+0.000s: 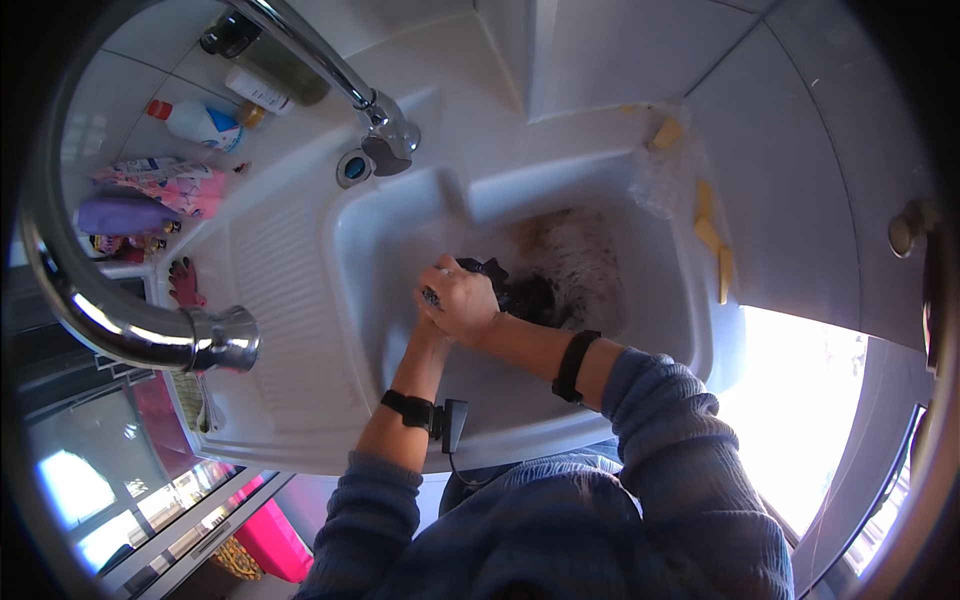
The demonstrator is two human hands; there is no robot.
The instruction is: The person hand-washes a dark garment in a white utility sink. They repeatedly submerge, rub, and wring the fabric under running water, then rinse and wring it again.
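Observation:
My hands are pressed together over the white sink basin (675,300). Dark wet cloth (532,296) trails from them into murky, sudsy water (592,255). My right hand (472,304) wraps over the top, fingers curled around the bunched fabric. Underneath it, my left hand (433,324) is largely covered, and its fingers are hard to make out. A small dark, foamy bit of the cloth pokes out between the fingers. Part of the fabric lies in the water, so its full shape is hidden.
A chrome faucet (386,139) arches over the ribbed drainboard (277,247), its spout (225,339) at left. Bottles (199,124), a pink bag (187,187) and a rubber glove (184,283) line the left ledge. Yellow sponge pieces (709,229) and clear plastic (656,176) rest along the right rim.

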